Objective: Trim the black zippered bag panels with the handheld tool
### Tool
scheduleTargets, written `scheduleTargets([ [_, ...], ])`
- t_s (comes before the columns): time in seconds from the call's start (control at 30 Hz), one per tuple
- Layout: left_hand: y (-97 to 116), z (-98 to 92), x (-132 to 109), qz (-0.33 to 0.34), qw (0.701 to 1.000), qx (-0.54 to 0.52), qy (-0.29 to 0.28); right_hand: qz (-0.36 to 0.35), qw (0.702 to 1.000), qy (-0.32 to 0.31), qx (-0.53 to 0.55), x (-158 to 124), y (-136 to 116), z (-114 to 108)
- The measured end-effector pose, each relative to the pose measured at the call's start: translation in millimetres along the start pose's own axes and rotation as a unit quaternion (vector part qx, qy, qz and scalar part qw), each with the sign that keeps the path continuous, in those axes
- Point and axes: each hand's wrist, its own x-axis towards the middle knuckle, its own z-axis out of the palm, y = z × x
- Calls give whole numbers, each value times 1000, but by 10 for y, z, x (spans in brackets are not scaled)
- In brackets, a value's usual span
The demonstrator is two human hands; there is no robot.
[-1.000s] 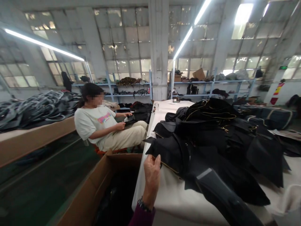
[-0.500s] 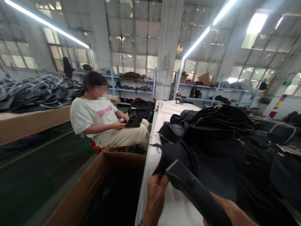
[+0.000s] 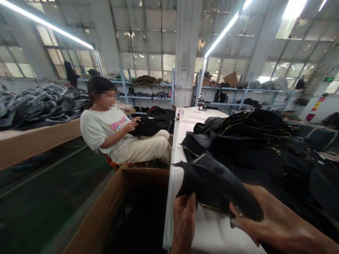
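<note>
Black leather-like bag piece (image 3: 212, 183) sits lifted just above the white table (image 3: 209, 233), gripped from both sides. Keeping it steady probably means pinching the edges firmly without creasing. Left hand (image 3: 184, 222) closes fingers on its lower edge; right hand (image 3: 267, 220) clasps the right end. Beyond lies a pile of black pieces (image 3: 246, 137); a seated person (image 3: 116, 134) works farther off.
</note>
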Motion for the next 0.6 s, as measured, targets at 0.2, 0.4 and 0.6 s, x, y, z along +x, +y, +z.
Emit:
scheduleTargets([
  [0.2, -26, -18, -107, -1, 999, -44, 29, -29, 997, -6, -72, -235, 35, 31],
  [0.4, -87, -77, -422, 24, 995, 85, 51, -51, 995, -79, 31, -189, 80, 349],
  [0.6, -274, -202, -873, -29, 986, 94, 131, -56, 997, -15, 42, -226, 176, 184],
])
